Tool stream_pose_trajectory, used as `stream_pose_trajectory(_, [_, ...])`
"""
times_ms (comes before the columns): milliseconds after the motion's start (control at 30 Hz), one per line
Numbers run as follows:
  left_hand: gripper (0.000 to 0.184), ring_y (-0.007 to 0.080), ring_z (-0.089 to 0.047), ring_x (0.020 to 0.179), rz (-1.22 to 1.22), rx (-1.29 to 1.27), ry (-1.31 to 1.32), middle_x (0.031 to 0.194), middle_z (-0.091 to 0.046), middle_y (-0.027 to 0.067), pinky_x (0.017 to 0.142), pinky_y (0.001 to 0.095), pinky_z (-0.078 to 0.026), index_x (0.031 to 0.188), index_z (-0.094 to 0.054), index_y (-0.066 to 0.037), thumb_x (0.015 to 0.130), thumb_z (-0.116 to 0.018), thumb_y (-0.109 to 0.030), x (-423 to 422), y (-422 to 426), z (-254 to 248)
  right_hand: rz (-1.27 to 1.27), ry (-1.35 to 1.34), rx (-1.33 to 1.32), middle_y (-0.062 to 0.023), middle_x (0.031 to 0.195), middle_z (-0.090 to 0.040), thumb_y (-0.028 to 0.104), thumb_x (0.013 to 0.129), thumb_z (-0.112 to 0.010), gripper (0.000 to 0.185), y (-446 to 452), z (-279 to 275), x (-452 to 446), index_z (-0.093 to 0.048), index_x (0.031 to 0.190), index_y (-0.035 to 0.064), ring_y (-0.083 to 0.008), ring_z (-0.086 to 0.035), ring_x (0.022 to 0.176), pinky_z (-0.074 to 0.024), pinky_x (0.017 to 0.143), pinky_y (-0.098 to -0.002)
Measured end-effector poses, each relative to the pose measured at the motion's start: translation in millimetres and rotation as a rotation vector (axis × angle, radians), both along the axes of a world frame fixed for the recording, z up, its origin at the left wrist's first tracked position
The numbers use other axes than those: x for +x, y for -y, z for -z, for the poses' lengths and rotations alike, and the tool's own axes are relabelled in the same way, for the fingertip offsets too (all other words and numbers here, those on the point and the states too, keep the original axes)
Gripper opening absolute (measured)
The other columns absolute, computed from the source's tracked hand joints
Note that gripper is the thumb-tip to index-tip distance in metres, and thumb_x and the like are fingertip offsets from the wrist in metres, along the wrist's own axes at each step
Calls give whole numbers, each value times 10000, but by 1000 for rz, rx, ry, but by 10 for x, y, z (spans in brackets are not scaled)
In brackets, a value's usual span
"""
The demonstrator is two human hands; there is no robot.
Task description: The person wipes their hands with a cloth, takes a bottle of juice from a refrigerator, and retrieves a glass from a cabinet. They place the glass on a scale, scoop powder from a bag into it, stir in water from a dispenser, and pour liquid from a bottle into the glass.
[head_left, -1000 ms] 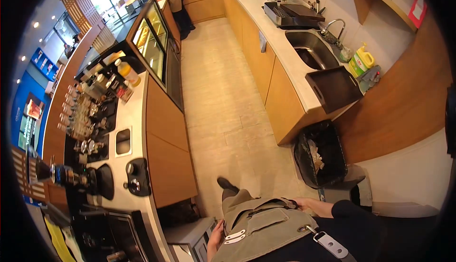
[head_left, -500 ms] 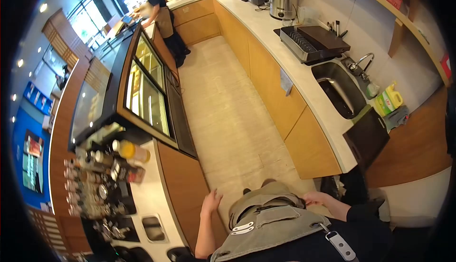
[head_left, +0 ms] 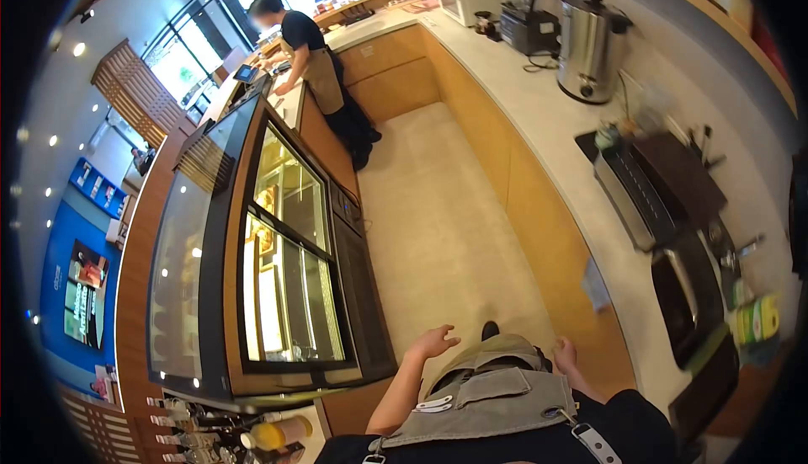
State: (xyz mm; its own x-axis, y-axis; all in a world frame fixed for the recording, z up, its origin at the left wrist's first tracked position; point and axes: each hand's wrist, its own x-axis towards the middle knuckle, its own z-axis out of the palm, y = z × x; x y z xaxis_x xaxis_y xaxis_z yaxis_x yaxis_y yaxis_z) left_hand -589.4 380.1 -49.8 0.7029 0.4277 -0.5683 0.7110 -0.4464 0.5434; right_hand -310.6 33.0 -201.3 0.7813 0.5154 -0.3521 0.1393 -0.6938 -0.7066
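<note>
As a shoe is poking forward, likely mid-step, the left hand is hanging open, the right hand curling, contents unclear; stepping is needing floor.

At five o'clock in the view, the person is wearing a grey-olive apron over a black top with short sleeves. The left hand and right hand are showing bare. A flat pocket is sitting at the bib's twelve o'clock, pale tabs at nine. At four o'clock, a metal clasp is joining a whitish strap end bearing dark studs. A dark shoe is peeking out beyond twelve.
</note>
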Motion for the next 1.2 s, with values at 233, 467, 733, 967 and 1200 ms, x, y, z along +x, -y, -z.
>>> stream_pose_trajectory(233, [644, 379, -662, 1187, -192, -43, 318, 1325, -673, 208, 985, 438, -535, 1436, -550, -29, 975, -664, -465, 1259, -2003, -291, -176, 460, 121, -233, 1644, -286, 102, 900, -661, 585, -2999, -860, 2027, -471, 1437, -29, -403, -251, 1533, -250, 1254, -450])
stream_pose_trajectory(467, [526, 337, -657, 1219, 168, -71, 443, 1353, -650, 216, 1001, 419, -533, 1397, -573, -6, 979, -690, -303, 3419, -3867, -451, -43, 537, 95, -264, 1672, -189, 96, 892, -642, 503, -5056, -1303, 2551, -572, 1376, -20, -455, -192, 1540, -225, 1263, -492])
stream_pose_trajectory(733, [658, 434, -391, 1453, 605, 135, 522, 1631, -348, 176, 1153, 535, -393, 1508, -433, -20, 920, -675, -189, 5473, -4915, -41, 238, 486, -239, -265, 1650, -238, 187, 867, -679, 458, -5886, -1352, 2662, -652, 1302, 45, -462, -226, 1526, -416, 1155, -516])
stream_pose_trajectory(967, [746, 466, -167, 1538, 1118, 560, 354, 1723, -53, 122, 1184, 596, -333, 1561, -373, -160, 888, -692, -140, 6184, -5260, -5, 373, 564, -357, -191, 1485, -461, 195, 875, -675, 243, -6060, -1599, 2730, -710, 1073, 59, -376, -454, 1370, -547, 948, -535])
stream_pose_trajectory(1200, [556, 392, -497, 1264, 1155, 434, 590, 1571, -360, 132, 1008, 528, -443, 1474, -475, -193, 948, -656, -195, 6131, -5518, 102, 577, 525, -380, -87, 1236, -554, 391, 954, -676, 359, -6399, -1778, 2491, -656, 1202, 133, -316, -523, 1195, -498, 912, -516])
